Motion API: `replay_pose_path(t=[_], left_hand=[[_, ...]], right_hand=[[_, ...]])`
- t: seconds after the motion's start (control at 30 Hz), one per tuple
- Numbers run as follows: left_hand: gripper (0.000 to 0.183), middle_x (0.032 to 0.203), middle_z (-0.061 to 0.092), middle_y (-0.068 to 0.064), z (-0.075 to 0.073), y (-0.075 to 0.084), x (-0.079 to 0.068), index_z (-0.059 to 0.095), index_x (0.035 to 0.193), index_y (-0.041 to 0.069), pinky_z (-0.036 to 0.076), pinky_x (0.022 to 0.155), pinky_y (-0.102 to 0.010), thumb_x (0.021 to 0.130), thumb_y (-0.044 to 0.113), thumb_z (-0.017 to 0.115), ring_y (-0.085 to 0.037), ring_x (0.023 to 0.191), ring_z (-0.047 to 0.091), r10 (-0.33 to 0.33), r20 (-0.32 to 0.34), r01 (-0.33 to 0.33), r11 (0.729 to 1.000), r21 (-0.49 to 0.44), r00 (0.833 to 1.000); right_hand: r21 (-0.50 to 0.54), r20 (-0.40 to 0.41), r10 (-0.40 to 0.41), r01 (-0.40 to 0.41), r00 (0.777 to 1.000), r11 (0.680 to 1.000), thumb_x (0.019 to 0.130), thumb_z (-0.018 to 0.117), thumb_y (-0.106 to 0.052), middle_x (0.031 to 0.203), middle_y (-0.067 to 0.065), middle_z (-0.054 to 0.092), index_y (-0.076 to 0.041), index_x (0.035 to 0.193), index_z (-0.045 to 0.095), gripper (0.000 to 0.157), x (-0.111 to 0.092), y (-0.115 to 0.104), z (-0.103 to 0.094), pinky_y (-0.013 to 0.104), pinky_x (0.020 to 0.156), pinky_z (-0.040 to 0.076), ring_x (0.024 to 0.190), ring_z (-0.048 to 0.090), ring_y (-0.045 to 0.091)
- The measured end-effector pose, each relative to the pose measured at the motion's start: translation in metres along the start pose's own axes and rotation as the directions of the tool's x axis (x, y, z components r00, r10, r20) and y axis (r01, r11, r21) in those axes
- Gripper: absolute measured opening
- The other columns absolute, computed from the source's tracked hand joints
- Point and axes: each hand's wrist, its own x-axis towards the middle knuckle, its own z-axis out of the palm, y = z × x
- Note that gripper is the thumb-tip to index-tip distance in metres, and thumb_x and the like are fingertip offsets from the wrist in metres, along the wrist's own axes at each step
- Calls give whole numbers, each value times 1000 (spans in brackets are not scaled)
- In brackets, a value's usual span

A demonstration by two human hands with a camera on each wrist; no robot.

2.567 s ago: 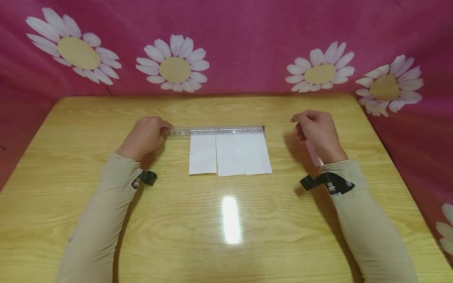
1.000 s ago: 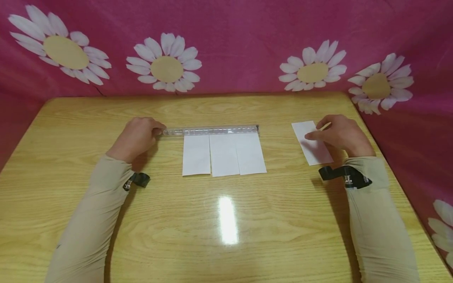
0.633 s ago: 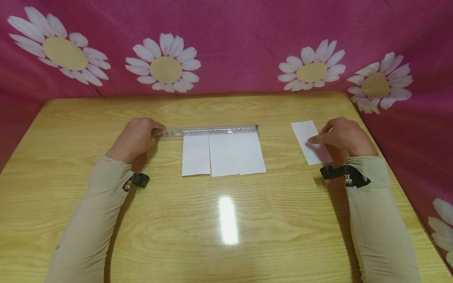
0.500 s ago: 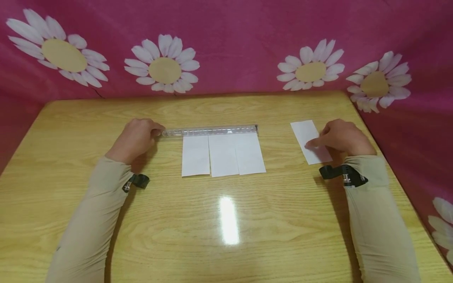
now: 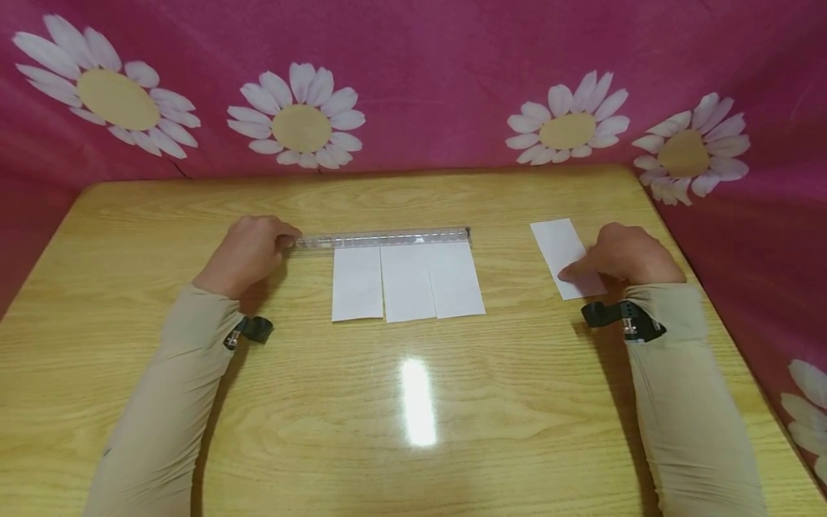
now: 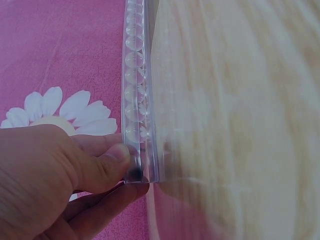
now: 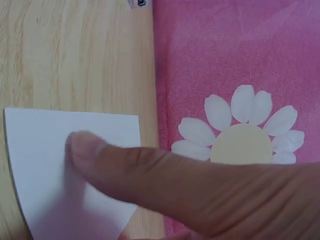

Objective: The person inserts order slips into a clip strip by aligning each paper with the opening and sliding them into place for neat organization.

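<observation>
My left hand [image 5: 248,251] pinches the left end of a clear plastic ruler [image 5: 388,238] between thumb and fingers, as the left wrist view also shows with the ruler [image 6: 134,90]. Along the ruler's near edge, three white paper cards [image 5: 407,283] lie side by side, their upper edges at or under it. Off to the right lies another white card [image 5: 555,240], slanted on the table. My right hand [image 5: 629,255] has its thumb on top of this card [image 7: 40,150] and its fingers at the right edge, mostly hidden under the hand.
Everything lies on a glossy wood-grain table [image 5: 323,431], with a bright light reflection near its front middle. A pink cloth [image 5: 439,86] with large daisies hangs behind and beside the table. Black straps [image 5: 623,319] circle both wrists.
My right hand first moved right, off the slanted card's left side, then lowered its thumb onto the card. The left hand, ruler and three cards stay as they were.
</observation>
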Motion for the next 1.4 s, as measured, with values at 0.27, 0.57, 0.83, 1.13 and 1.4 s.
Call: replay_pose_path(t=[0.27,0.57,0.83,1.13,1.4], left_hand=[[30,118,76,-24,1,0,0,75,120,-2,56,98,-55,96,-6,57,-39,109,71,9,-3,-9,1000,1,1000],[30,116,76,-24,1,-1,1,76,119,-1,56,97,-55,95,-5,57,-39,107,71,4,-10,-4,1000,1,1000],[32,115,76,-24,2,-2,1,77,118,0,55,96,-55,95,-5,56,-39,106,71,8,-12,-8,1000,-7,1000],[32,119,75,-24,1,0,1,76,120,0,55,98,-55,96,-5,57,-39,108,69,-16,6,16,1000,-12,1000],[31,120,75,-24,1,0,1,76,120,0,55,99,-55,96,-5,57,-40,110,69,-20,11,20,1000,-9,1000]], right_hand=[[-46,-8,-12,12,1000,999,75,85,-50,63,3,48,-1,77,64,54,0,-2,0,33,57,40,66,51,24],[-52,-38,-26,24,999,998,76,85,-47,70,6,48,2,86,60,56,-3,-4,1,34,58,42,70,52,27],[-30,-48,-28,26,998,999,77,85,-45,73,9,50,5,94,59,59,-5,-5,2,34,58,44,72,54,28],[-41,-25,-43,41,999,998,79,84,-44,67,4,48,2,86,67,49,-3,-6,2,33,59,43,70,54,26],[-43,-21,-72,71,997,997,80,84,-40,69,7,53,4,91,70,47,-2,-8,2,33,59,43,71,56,27]])
